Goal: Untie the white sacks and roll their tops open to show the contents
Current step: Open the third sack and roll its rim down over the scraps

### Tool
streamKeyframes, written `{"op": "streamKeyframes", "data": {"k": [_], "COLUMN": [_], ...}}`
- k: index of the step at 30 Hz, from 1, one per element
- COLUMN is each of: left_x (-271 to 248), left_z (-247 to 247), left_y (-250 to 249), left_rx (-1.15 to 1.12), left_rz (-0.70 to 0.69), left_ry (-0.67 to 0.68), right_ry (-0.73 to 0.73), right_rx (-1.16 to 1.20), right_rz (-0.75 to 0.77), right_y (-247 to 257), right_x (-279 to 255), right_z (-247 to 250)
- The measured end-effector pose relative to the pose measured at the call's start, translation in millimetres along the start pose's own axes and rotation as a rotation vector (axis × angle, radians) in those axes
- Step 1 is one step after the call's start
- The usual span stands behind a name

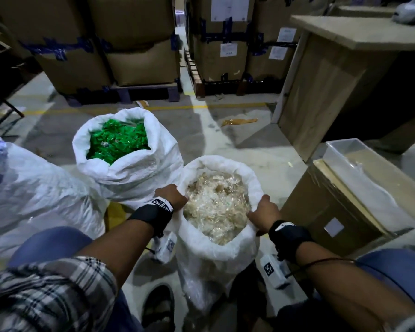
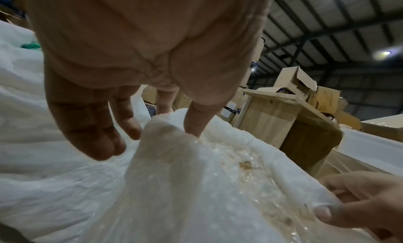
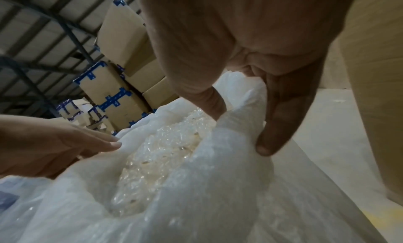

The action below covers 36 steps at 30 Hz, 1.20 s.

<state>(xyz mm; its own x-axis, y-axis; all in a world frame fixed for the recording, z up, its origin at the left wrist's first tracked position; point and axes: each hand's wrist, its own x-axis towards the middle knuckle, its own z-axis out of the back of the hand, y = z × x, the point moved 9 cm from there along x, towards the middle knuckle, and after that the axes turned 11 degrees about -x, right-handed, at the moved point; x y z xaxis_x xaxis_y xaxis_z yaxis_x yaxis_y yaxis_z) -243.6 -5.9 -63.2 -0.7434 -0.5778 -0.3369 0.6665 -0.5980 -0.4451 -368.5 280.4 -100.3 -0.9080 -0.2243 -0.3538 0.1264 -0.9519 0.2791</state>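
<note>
Two hands are working the rim of the nearer white sack (image 1: 216,250), which is standing on the floor (image 1: 225,130) between the person's knees. Its top is rolled down and open, showing a heap of pale, clear-wrapped pieces (image 1: 216,207). The left hand (image 1: 170,194) is gripping the left side of the rim and the right hand (image 1: 265,215) the right side.

From the head view only the backs of the hands are showing, so the grips are hidden there. The left wrist view is filling that in: the left thumb is lying inside the rim against the wrapped pieces while the fingers (image 2: 91,126) are curling down outside the cloth, pinching a raised fold of it between them. The right wrist view is showing the same on the other side, thumb inside and fingers (image 3: 281,119) pressed together on the outside, pinching the rolled edge.

Only the head view is showing the second sack (image 1: 130,173), standing just behind and to the left, touching the near one, already open on bright green pieces (image 1: 118,142). A third white sack (image 1: 36,192) is lying at the left edge. A cardboard box (image 1: 340,207) is sitting on the floor to the right, and stacked cartons (image 1: 134,44) are standing on pallets beyond.
</note>
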Motion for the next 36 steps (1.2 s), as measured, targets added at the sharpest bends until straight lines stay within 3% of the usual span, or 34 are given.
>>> {"op": "streamKeyframes", "data": {"k": [3,10,14,18,21,30,36], "left_x": [-13.2,-22.0,4.2,40.6,72.4,169.9,207.9], "left_z": [1.5,-29.9,-19.9,1.2,23.5,56.5,32.3], "left_y": [-1.2,15.1,14.3,8.0,-12.9,-67.3,-77.0], "left_rx": [-0.041,-0.307,-0.511,-0.765,-1.001,-1.091,-1.061], "left_rz": [0.004,-0.032,-0.046,0.016,0.017,0.025,0.054], "left_ry": [-0.069,-0.136,-0.134,-0.150,-0.170,-0.132,-0.087], "right_ry": [-0.063,-0.018,-0.127,-0.225,-0.303,-0.518,-0.471], "right_rx": [0.070,0.204,0.339,0.634,0.731,0.892,0.956], "right_rz": [0.010,-0.077,-0.067,-0.054,-0.001,0.061,0.059], "right_y": [1.2,1.5,5.4,10.4,21.3,52.0,40.8], "right_x": [-5.2,-5.0,12.2,40.0,64.2,149.6,202.2], "right_z": [13.9,-6.1,-0.4,28.1,54.7,122.2,114.8]}}
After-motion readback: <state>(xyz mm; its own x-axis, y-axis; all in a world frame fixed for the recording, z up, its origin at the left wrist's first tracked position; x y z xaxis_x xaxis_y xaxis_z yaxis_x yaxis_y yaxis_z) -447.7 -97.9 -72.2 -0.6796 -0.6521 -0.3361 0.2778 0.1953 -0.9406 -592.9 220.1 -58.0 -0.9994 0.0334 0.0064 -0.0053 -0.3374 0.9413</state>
